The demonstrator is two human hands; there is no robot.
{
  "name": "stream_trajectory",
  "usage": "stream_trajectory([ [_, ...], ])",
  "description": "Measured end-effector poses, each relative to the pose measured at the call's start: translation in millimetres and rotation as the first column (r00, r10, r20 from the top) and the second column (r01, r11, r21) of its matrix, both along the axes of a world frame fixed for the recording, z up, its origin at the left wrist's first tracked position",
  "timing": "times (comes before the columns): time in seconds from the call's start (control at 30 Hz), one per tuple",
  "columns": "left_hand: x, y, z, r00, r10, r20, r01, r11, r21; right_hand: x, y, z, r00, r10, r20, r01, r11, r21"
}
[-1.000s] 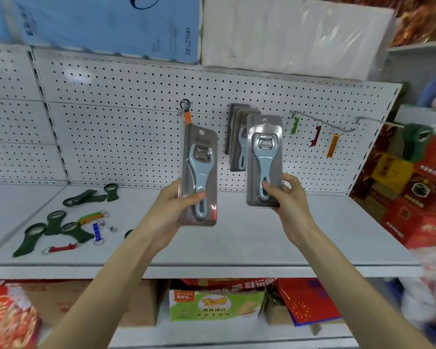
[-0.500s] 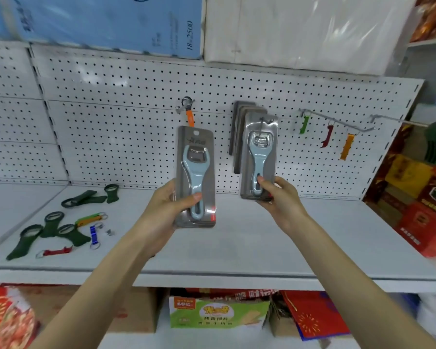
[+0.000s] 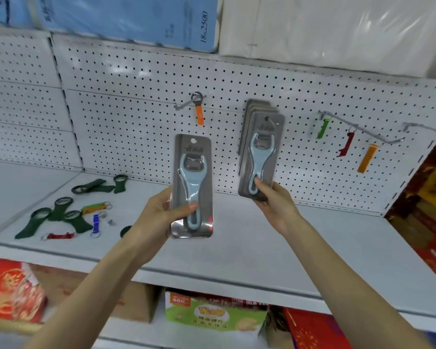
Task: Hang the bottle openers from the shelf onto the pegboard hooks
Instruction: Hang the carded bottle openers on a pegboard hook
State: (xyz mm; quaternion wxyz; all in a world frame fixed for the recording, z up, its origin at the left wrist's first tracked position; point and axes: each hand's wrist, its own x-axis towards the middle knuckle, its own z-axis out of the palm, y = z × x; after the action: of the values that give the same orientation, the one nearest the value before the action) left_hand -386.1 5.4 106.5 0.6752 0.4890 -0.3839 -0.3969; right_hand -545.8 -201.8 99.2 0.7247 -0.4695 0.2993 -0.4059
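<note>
Right grip (image 3: 275, 205) pinches carded opener (image 3: 261, 152) at bottom to steer its hole onto hook (image 3: 271, 120), 1 o'clock. Left grip (image 3: 159, 215) holds second carded opener (image 3: 193, 182) upright, staged next. Loose openers (image 3: 58, 212) on shelf (image 3: 237, 248), 9 o'clock.

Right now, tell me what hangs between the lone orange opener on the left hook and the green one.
Head view: the stack of carded openers on its hook, the right hand gripping the front card low down.
</note>
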Motion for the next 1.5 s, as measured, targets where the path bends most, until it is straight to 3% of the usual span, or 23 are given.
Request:
stream_trajectory([
  [0.27, -3.4, 1.0, -12.3, 1.000, 0.007, -0.030, -0.008, 1.000, -0.012, -3.6, -5.2, -2.8, 0.985, 0.023, -0.170, -0.050, 0.987, -0.152],
  [0.43, -4.4, 1.8, -16.8, 1.000, 0.008, -0.028, -0.008, 1.000, -0.010, -11.6, -9.7, -7.7, 0.987, 0.090, -0.133, -0.099, 0.993, -0.058],
  [0.6, -10.0, 0.3, -19.7, 0.999, 0.001, -0.047, -0.003, 0.999, -0.043, -29.5, 0.2, -9.8, 0.968, 0.079, -0.238, -0.070, 0.997, 0.044],
  [0.73, -24.3, -7.7, -13.8, 1.000, -0.005, -0.006, 0.005, 0.992, -0.124, -50.9, 32.6, -4.8, 0.961, 0.214, -0.176, -0.204, 0.976, 0.076],
  [0.97, -56.2, -21.8, 10.1, 0.995, -0.090, 0.045, 0.098, 0.968, -0.233, -69.0, 82.0, 11.3, 0.946, 0.310, -0.093, -0.311, 0.950, 0.014],
  [1.07, -62.2, -27.5, 21.1, 0.990, -0.117, 0.083, 0.134, 0.958, -0.254, -77.5, 91.4, 21.6, 0.910, 0.384, -0.157, -0.402, 0.910, -0.104],
  [1.27, -73.2, -42.3, 34.6, 0.978, -0.143, 0.153, 0.181, 0.945, -0.272, -85.4, 95.0, 32.4, 0.940, 0.225, -0.255, -0.305, 0.891, -0.337],
  [1.5, -80.9, -58.2, 37.9, 0.972, -0.140, 0.187, 0.180, 0.959, -0.218, -91.9, 84.5, 33.5, 0.953, 0.134, -0.273, -0.235, 0.893, -0.383],
])
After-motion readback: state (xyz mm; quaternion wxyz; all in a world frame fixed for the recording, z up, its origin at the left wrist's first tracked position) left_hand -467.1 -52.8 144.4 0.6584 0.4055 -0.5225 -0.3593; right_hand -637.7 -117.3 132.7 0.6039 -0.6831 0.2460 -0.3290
